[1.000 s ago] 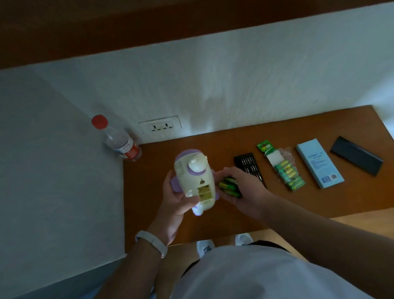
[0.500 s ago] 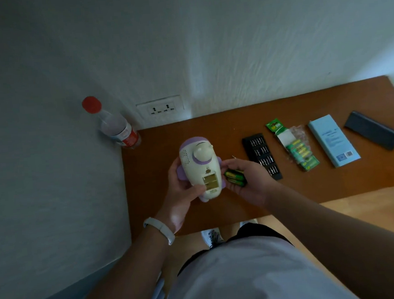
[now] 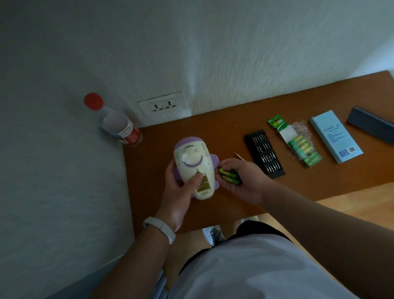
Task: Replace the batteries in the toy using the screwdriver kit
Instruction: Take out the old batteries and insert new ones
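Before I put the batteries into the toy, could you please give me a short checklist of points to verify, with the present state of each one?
1. Toy held steady in the left hand: ok.
2. Battery compartment open, cover off: ok.
3. Opening free for loading: not ok, that hand's thumb lies across its upper part.
4. Green batteries ready in the right hand: ok.
5. These are the new ones, not the old ones: cannot tell.
6. Polarity marks inside the compartment readable: cannot tell, too small.
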